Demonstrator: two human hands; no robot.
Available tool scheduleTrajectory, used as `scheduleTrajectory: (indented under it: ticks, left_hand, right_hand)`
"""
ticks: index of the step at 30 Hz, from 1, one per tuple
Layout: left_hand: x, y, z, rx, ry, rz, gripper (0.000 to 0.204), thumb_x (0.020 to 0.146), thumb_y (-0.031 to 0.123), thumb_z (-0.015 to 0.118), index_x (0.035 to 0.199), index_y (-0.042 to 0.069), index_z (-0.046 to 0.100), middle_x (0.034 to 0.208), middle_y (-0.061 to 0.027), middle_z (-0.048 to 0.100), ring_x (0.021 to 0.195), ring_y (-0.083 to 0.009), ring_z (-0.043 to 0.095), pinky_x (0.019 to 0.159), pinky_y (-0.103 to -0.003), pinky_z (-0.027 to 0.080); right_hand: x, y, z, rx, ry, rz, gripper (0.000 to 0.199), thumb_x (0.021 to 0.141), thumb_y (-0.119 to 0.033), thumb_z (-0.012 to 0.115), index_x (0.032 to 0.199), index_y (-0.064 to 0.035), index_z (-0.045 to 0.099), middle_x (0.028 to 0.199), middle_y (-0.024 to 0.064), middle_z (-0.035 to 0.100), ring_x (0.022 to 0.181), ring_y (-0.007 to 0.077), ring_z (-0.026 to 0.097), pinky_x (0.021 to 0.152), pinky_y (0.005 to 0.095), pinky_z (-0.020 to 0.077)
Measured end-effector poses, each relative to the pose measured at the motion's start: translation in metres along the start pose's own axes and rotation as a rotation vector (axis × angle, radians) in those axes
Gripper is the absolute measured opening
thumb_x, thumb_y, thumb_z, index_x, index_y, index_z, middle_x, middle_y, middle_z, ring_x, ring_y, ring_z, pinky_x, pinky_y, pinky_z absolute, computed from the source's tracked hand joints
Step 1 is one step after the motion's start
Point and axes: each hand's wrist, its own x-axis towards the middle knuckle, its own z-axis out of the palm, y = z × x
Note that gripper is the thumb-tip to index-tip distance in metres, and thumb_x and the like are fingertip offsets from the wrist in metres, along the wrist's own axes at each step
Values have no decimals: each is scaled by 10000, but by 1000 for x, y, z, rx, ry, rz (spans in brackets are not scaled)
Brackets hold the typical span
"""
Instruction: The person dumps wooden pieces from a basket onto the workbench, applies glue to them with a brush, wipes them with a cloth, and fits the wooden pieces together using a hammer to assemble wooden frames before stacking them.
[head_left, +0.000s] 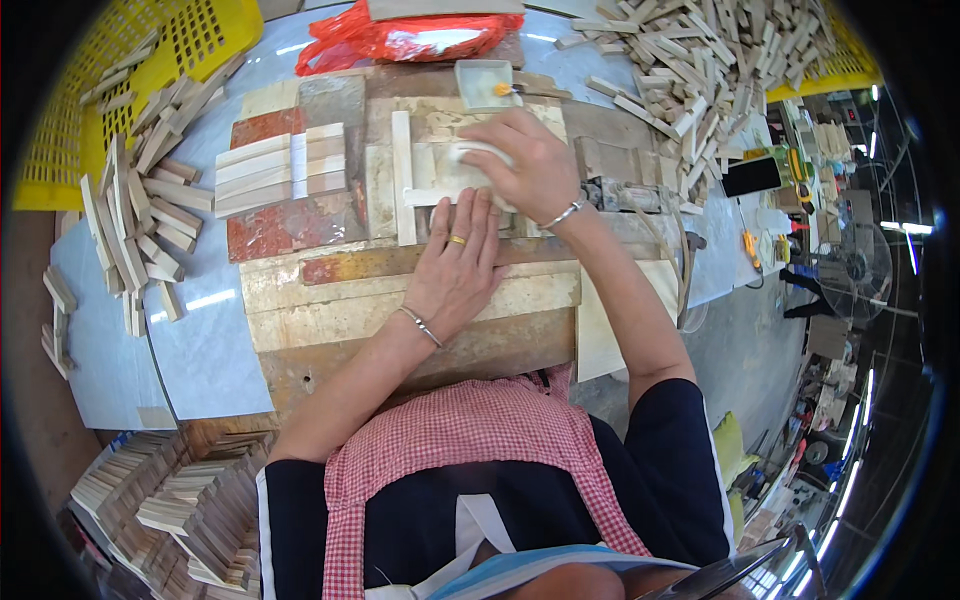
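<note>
My left hand (pixel 460 250) lies with its fingers stretched out and pressed flat over the near end of a short pale wooden strip (pixel 428 197). That strip meets a longer upright wooden strip (pixel 402 150) at a right angle, on a worn wooden work board (pixel 540 250). Just beyond, my right hand (pixel 530 165) is closed around a small white piece (pixel 482 150) that looks like a pad or cloth; the fingers cover much of it. Behind my right hand stands a shallow square tray (pixel 484 82) with a yellow-tipped tool (pixel 503 89) at its edge.
On the left lie several grouped wooden slats (pixel 255 175), a loose pile of sticks (pixel 150 220) and a yellow basket (pixel 180 50). A larger stick heap (pixel 690 60) covers the back right. A red plastic bag (pixel 340 40) sits behind; a metal clamp-like fixture (pixel 625 195) is at right.
</note>
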Motion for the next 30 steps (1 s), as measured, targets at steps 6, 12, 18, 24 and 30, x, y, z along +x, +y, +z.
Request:
scheduleTrajectory:
  ticks: [6,12,18,24,30]
  left_hand:
    - [-11,-2,6,-121,19,-7,477,857,324,575,1174,-29,529,1157,-184,551,1140,-320,505,1026,-479,349]
    - [-12,-5,11,-117,-40,-29,473,854,309,580,1175,-33,517,1153,-204,543,1143,-348,494,1025,-471,350]
    - [2,-9,14,-267,75,37,719,738,187,675,1319,-109,370,1359,-293,397,1292,-435,351,1094,-481,270]
    - [18,-36,0,-142,128,104,363,865,139,542,1184,-33,527,1167,-208,555,1055,-384,504,904,-459,399]
    - [54,-50,-1,-61,-54,127,133,862,72,512,969,15,567,929,-163,532,872,-363,505,752,-466,394]
  right_hand:
    - [15,-46,34,101,-246,-179,116,757,-185,700,858,-127,703,806,35,589,795,216,597,653,335,500]
    - [13,-39,3,156,-502,-226,97,740,-173,684,813,-113,702,805,42,607,806,227,612,702,329,514]
    - [-55,32,-105,796,-365,578,167,796,-138,702,933,-41,714,908,49,679,893,118,610,792,274,483]
    - [-197,94,-104,597,-639,877,215,712,-218,737,854,-60,706,794,51,695,765,162,644,737,298,480]
    - [-239,56,-89,-165,36,662,279,674,-317,763,862,-138,662,1048,100,601,951,293,557,766,375,479]
